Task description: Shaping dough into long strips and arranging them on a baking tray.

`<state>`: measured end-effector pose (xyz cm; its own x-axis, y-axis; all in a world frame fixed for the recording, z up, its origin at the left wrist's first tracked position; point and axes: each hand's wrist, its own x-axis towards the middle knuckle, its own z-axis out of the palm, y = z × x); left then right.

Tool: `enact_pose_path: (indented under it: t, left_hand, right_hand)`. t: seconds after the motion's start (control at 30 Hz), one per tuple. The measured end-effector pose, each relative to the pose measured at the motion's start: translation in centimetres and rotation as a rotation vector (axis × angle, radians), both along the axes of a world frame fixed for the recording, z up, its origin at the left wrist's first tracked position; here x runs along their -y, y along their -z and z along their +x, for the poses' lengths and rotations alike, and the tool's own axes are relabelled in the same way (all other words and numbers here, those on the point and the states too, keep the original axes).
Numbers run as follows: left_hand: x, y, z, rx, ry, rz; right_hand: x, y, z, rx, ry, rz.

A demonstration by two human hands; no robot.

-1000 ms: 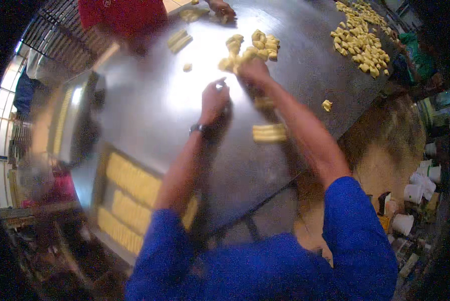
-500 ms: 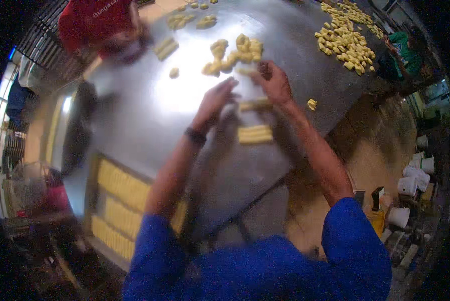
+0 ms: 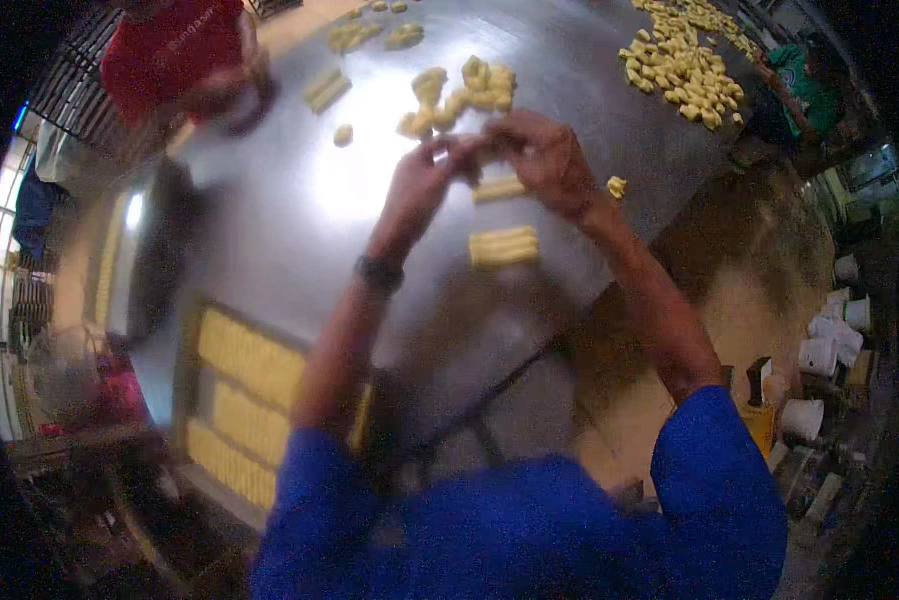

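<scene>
My left hand (image 3: 419,190) and my right hand (image 3: 549,165) meet over the steel table (image 3: 369,260), fingers bent together and blurred; what they hold is hidden. Just beyond them lies a cluster of yellow dough pieces (image 3: 474,95). A short rolled dough piece (image 3: 494,192) is just under my hands, and a set of dough sticks laid side by side (image 3: 502,245) lies nearer my body. A small lump (image 3: 616,187) sits right of my right hand.
A metal tray (image 3: 191,360) of dough sticks is at lower left, another tray (image 3: 129,260) beyond it. A large dough pile (image 3: 679,80) is at back right. Co-workers in red (image 3: 164,55) and green (image 3: 809,90) stand across. White buckets (image 3: 801,420) stand at right.
My hands have come together over the table, the left moving up and the right inward. The dough piece seen at my right fingertips is now hidden. The view has shifted slightly.
</scene>
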<state>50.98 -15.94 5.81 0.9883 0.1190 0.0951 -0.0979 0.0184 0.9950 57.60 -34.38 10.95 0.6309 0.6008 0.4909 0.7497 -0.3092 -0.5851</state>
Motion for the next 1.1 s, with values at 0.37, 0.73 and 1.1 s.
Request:
enact_pose_path:
  t: [0.37, 0.73, 1.1]
  left_hand:
    - [-1.0, 1.2, 4.1, 0.049, 0.17, 0.047]
    - [-2.5, 8.5, 12.7, -0.117, 0.242, 1.126]
    - [-4.8, 13.5, 14.0, 0.094, 0.091, 1.022]
  right_hand:
    - [1.8, 2.8, 5.8, -1.09, -0.272, 0.159]
    - [0.7, 11.3, 15.2, -0.272, 0.111, -0.779]
    - [-0.4, 12.1, 15.8, -0.247, 0.102, -0.82]
